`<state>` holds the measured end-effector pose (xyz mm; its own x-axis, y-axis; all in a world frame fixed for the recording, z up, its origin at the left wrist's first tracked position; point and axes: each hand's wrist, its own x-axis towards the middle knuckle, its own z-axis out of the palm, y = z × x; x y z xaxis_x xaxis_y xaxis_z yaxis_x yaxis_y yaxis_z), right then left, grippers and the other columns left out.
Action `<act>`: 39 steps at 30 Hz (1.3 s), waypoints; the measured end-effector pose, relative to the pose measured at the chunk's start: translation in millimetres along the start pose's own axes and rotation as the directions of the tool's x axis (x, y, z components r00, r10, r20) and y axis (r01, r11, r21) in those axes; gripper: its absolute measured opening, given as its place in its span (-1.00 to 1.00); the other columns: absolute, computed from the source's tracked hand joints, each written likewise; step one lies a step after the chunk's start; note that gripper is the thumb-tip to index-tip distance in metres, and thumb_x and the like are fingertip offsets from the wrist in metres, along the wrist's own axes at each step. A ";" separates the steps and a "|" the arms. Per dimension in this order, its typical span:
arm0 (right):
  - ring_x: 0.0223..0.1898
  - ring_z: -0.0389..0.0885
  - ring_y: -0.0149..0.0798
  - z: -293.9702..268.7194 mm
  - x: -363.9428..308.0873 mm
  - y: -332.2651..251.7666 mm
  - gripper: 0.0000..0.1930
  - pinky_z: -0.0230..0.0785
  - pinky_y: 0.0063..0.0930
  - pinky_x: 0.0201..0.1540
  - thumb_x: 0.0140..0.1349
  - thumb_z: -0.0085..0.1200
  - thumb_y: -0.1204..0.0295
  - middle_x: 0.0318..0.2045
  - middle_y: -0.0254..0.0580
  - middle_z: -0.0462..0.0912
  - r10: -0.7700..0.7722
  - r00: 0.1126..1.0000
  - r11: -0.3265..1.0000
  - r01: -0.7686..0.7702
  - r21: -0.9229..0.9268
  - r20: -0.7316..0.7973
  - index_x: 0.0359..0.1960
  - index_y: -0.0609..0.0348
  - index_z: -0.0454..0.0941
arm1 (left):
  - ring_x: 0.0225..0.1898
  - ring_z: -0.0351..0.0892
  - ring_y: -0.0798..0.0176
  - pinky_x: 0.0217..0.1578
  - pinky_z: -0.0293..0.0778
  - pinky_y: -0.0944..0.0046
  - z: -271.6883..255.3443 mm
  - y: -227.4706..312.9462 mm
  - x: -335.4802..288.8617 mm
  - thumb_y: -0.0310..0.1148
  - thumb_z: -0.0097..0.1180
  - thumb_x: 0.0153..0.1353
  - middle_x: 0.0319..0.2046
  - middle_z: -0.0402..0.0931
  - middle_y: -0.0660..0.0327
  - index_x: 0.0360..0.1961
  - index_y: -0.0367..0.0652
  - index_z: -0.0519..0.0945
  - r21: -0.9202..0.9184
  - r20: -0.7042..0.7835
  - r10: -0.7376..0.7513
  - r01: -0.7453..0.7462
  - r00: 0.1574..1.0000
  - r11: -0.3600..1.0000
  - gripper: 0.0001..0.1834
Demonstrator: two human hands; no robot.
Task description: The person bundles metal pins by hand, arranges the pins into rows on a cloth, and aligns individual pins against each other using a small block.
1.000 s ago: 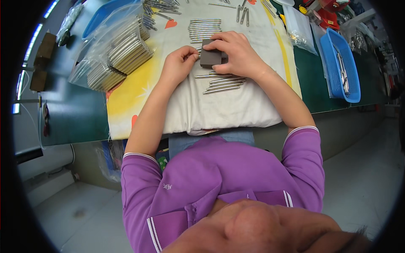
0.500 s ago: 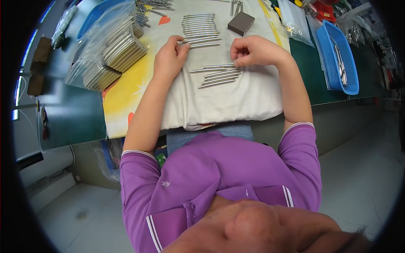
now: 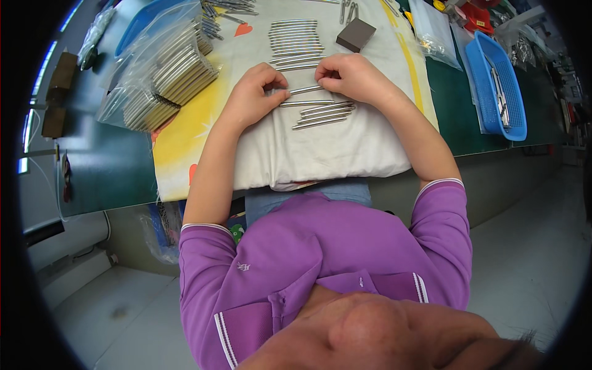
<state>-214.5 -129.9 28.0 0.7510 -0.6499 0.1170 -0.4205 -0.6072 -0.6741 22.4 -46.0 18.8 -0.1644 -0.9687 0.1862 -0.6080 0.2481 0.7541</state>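
1. Across the green table (image 3: 111, 179), a pale, yellow-edged cloth (image 3: 259, 160) is forming a soft, wrinkled surface; smoothing it is likely helping, since round pieces are probably rolling into its folds.
2. To the left, a clear, crinkled plastic bag (image 3: 163, 80) is holding stacked shiny rods; well apart on the right, a blue plastic basket (image 3: 517, 98) with perforated walls is holding slim metal pieces.
3. Over the cloth, the left hand (image 3: 253, 95) and right hand (image 3: 351, 75) are pinching opposite ends of one rod; light, even fingertip pressure is probably serving best.
4. Beyond the hands, a row of rods (image 3: 296, 40) is lying side by side, ladder-like; nearer the person, a looser cluster of rods (image 3: 324, 116) is slanting.
5. Past the right hand, a matt, dark rectangular block (image 3: 356, 35) is resting on the cloth.
6. Between row and cluster, the held metal rod (image 3: 306, 90) is gleaming, slender and smooth-looking; keeping it roughly parallel to the row is seeming wise.
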 end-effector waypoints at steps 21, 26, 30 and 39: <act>-0.26 0.63 -0.12 1.0 4.5 10.8 -0.88 0.47 -0.29 -0.18 0.10 0.20 0.38 -0.36 -0.18 0.65 -0.100 0.982 0.989 0.080 -0.127 -0.162 -0.34 0.10 0.64 | -0.33 0.55 0.25 -0.23 0.50 0.31 -1.1 -15.7 5.0 -0.44 0.25 0.12 -0.31 0.51 0.23 -0.32 -0.18 0.63 0.070 -0.113 -0.084 0.092 0.990 0.993 -0.89; -0.32 0.62 -0.15 2.2 7.6 14.3 -0.88 0.48 -0.35 -0.24 0.13 0.23 0.41 -0.38 -0.19 0.62 -0.177 0.957 0.962 0.119 -0.245 -0.231 -0.33 0.14 0.62 | -0.35 0.56 0.26 -0.23 0.50 0.31 0.3 -15.3 5.3 -0.43 0.25 0.13 -0.31 0.51 0.23 -0.30 -0.19 0.62 0.054 -0.126 -0.062 0.069 0.990 0.996 -0.88; -0.35 0.61 -0.21 0.6 7.9 11.6 -0.88 0.47 -0.40 -0.25 0.12 0.24 0.41 -0.39 -0.21 0.62 -0.234 0.932 0.935 0.138 -0.327 -0.277 -0.33 0.14 0.62 | -0.37 0.54 0.25 -0.28 0.48 0.29 4.8 -17.6 7.8 -0.41 0.24 0.13 -0.34 0.52 0.24 -0.30 -0.14 0.62 0.116 -0.168 -0.030 0.049 0.985 0.992 -0.89; -0.40 0.54 -0.44 -3.7 -3.7 -21.6 -0.91 0.40 -0.54 -0.28 0.12 0.24 0.46 -0.45 -0.37 0.56 0.006 0.974 0.995 -0.028 0.092 0.226 -0.38 0.17 0.59 | -0.42 0.49 0.26 -0.32 0.45 0.28 7.5 -15.1 10.3 -0.40 0.28 0.10 -0.36 0.49 0.25 -0.36 -0.16 0.60 0.064 -0.245 -0.074 0.092 0.967 0.994 -0.88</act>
<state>-210.1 -116.0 44.8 0.8438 -0.5338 -0.0549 -0.3926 -0.5443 -0.7414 24.0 -59.6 4.6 0.0765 -0.9573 0.2788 -0.6687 0.1581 0.7265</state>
